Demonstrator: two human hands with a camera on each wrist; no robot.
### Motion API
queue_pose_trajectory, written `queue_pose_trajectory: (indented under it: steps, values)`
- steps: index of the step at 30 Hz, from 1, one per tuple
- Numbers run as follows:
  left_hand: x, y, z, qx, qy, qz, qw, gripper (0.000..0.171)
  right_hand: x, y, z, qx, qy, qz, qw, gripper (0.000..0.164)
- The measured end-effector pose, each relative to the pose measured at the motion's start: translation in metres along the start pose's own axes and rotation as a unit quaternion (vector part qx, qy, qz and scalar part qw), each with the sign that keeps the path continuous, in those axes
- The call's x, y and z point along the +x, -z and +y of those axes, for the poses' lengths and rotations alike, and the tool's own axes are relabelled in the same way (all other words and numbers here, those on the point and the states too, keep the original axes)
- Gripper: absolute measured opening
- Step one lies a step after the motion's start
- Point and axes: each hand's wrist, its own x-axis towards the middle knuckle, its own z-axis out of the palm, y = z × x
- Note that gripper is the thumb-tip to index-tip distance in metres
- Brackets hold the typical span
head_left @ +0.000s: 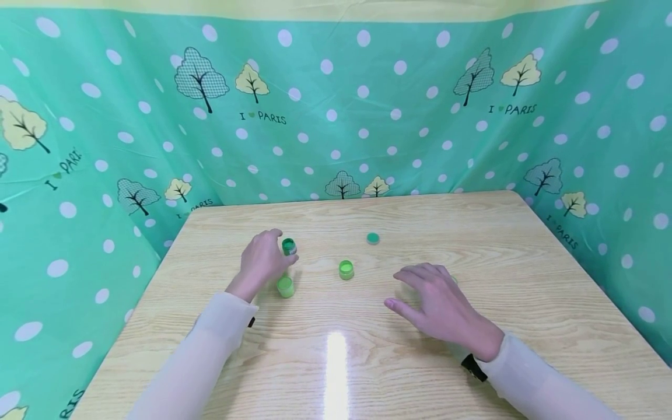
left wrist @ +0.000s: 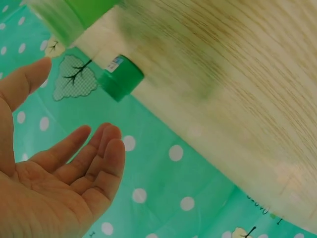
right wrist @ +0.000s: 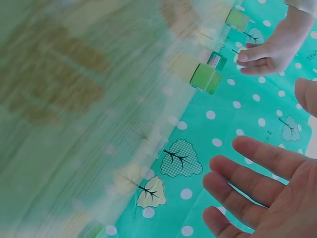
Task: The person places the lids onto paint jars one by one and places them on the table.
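My left hand (head_left: pixel 265 256) reaches over a small dark green jar (head_left: pixel 289 246), thumb and fingers spread to either side of it. In the left wrist view a gap shows between the fingers and that dark green jar (left wrist: pixel 121 78). A pale green jar (head_left: pixel 286 286) stands just nearer, below the left hand. Toward the middle of the table is a bright green jar (head_left: pixel 346 269). To the right, my right hand (head_left: pixel 436 300) hovers palm down with relaxed fingers and holds nothing. Its palm and loose fingers (right wrist: pixel 247 173) show in the right wrist view.
A flat teal disc (head_left: pixel 373 238), perhaps a lid, lies behind the bright green jar. A small pale round edge (head_left: pixel 454 280) peeks out behind the right hand, mostly hidden. The wooden table (head_left: pixel 336 221) meets a green dotted curtain (head_left: pixel 367 105) at the back.
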Motion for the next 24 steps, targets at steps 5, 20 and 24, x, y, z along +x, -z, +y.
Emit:
queue_pose_trajectory:
  steps: [5,20,24]
  values:
    - [0.009,-0.003,-0.003,-0.005,0.003,-0.007,1.0,0.073,0.002,0.0,0.0,-0.001,0.0,0.005,1.0,0.057]
    - [0.035,-0.016,-0.016,0.01,0.031,-0.037,0.9988,0.07,0.01,0.0,-0.001,0.006,-0.006,0.001,1.0,0.058]
    - [0.038,-0.019,-0.015,0.013,0.039,-0.047,0.9981,0.07,0.013,0.0,-0.002,0.007,-0.008,0.0,1.0,0.057]
